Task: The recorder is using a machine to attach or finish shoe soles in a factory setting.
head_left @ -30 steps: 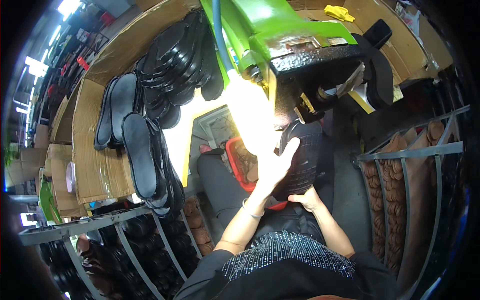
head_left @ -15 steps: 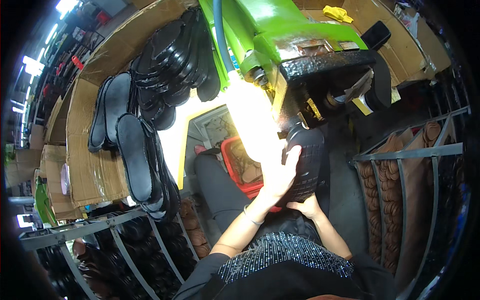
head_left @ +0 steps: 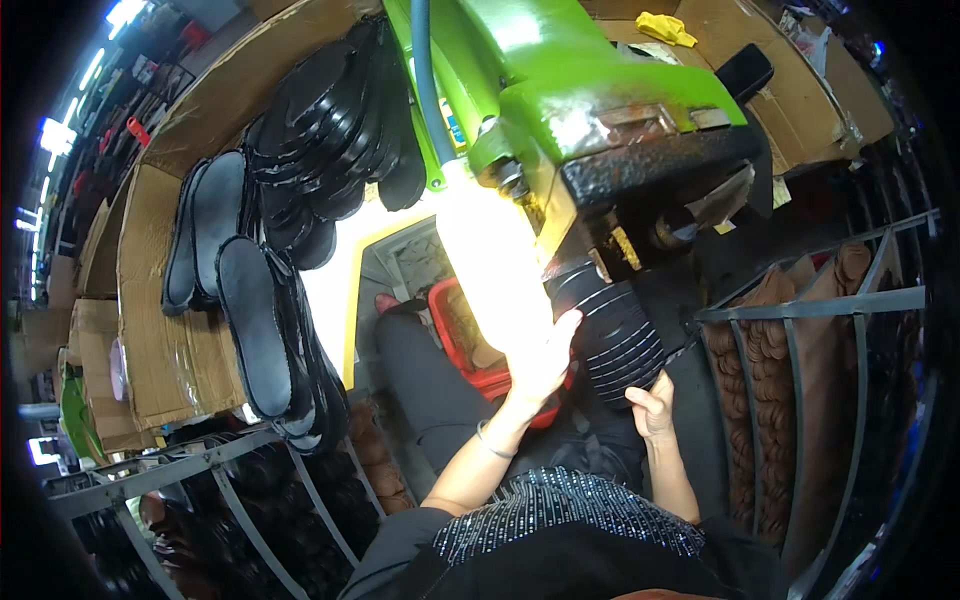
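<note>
Under the working head of a green machine (head_left: 640, 105), a black ribbed shoe sole (head_left: 622, 345) is held in both my hands. Its far end meets the machine's metal parts, and its near end slants toward the right. My left hand (head_left: 545, 365) is at the sole's left edge with the thumb pressed against it; glare from a bright lamp (head_left: 490, 260) washes out its other fingers. My right hand (head_left: 653, 402) grips the near end at its right corner, thumb on top and fingers folded underneath.
Black soles (head_left: 255, 325) are stacked in a cardboard box (head_left: 175, 330) at left. Below the lamp sits a red basket (head_left: 490, 380). Metal racks stand both sides, the right rack (head_left: 860, 303) filled with brown pieces. A yellow cloth (head_left: 665, 28) lies at the back right.
The sole's near end has swung to the right, turning the sole under the machine. My right hand has moved right and slightly up with it, while my left hand stays by the left edge.
</note>
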Demonstrator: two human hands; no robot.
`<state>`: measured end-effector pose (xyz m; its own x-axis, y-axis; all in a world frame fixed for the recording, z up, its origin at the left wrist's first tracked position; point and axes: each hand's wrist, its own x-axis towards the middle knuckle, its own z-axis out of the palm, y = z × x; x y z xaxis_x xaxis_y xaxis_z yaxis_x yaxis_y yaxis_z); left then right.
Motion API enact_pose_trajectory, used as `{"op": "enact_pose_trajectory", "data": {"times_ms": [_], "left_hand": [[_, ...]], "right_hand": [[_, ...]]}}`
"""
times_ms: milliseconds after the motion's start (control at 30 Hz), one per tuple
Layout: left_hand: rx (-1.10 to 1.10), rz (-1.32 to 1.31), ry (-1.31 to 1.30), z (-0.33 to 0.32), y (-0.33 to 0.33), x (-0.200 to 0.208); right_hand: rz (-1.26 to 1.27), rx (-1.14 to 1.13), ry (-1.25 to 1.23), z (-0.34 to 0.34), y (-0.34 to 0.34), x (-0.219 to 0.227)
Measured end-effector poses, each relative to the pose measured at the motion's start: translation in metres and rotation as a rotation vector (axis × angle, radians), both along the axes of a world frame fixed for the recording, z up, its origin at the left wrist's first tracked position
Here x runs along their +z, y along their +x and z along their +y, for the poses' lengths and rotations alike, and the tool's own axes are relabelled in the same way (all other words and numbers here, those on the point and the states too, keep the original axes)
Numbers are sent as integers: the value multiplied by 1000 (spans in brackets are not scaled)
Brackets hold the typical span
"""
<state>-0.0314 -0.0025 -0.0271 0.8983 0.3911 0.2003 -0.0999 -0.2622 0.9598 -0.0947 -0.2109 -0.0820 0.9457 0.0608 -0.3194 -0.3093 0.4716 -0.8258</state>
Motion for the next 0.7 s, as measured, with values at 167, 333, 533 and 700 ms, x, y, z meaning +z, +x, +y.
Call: {"op": "enact_pose_trajectory", "data": {"times_ms": [167, 333, 533, 700], "left_hand": [[16, -31, 31, 3, -6, 0], [-31, -193, 78, 1, 14, 29], [-17, -41, 76, 23, 15, 12], [-50, -84, 61, 18, 8, 12]], "right_hand": [[94, 71, -1, 10, -9, -12], [155, 263, 41, 31, -13, -15], [120, 348, 3, 46, -23, -13], [78, 87, 11, 18, -22, -9]]}}
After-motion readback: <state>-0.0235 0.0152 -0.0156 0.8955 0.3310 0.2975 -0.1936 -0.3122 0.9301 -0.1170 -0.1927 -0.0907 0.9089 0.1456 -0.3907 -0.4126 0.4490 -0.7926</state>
